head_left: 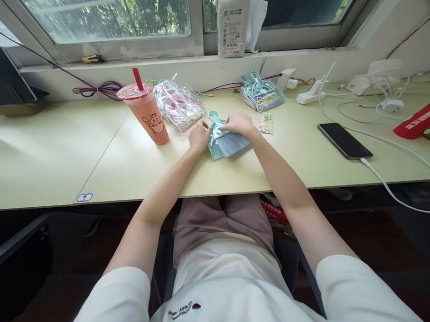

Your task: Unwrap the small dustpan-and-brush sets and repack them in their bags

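Observation:
A mint-green mini dustpan (217, 153) lies on the table in front of me, with a small matching hand brush (232, 143) on top of it. The brush has pale blue-grey bristles pointing toward me. My left hand (199, 135) is closed at the dustpan's left edge, fingers bent around it. From the right, my right hand (240, 123) pinches the brush near the top of its bristles; its fingertips are partly hidden. A small printed label card (267, 123) lies just right of my right hand.
Wrapped pink sets (178, 105) and a wrapped green set (262, 94) lie farther back. A pink cup with a red straw (151, 113) stands left. To the right are a charging phone (345, 140), a power strip (310, 92) and loose cables. A white box (233, 26) stands on the windowsill.

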{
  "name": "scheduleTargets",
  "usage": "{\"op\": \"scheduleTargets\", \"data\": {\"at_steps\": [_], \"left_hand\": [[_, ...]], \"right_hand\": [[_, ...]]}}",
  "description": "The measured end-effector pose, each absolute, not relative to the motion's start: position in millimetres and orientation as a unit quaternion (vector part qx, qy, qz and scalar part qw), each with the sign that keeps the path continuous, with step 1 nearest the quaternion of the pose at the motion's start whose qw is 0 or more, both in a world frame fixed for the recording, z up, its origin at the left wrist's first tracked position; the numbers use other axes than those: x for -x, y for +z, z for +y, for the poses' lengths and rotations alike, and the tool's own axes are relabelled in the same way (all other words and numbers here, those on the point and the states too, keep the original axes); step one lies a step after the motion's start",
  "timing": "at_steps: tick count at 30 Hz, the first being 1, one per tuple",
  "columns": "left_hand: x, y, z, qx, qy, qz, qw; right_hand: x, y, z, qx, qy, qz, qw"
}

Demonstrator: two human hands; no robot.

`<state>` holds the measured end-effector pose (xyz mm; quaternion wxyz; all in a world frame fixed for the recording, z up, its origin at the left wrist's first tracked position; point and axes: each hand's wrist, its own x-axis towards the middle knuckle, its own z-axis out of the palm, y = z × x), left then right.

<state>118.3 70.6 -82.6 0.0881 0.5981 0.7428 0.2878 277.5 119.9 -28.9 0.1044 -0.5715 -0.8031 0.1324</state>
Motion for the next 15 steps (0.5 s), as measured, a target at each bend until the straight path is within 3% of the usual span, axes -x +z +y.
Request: {"op": "scheduleTargets", "data": {"at_steps": [4, 10, 15], "left_hand": [[-123.9, -79.2, 66.6, -0.618, 0.258, 0.735, 0.105], [-127.8, -74.0, 63.2, -0.654, 0.234, 0.714, 0.085], [-133.5, -67.1, 58.3, -0.664, 0.278, 0.691, 0.071]], "right_hand": [[-253.6, -49.4, 111.0, 0.604, 0.083, -0.783, 0.122], [-280.7, -54.3, 106.3, 0.586, 0.118, -0.789, 0.143], [-302.3, -50.9, 121.8, 0.558, 0.11, -0.754, 0.329]]}}
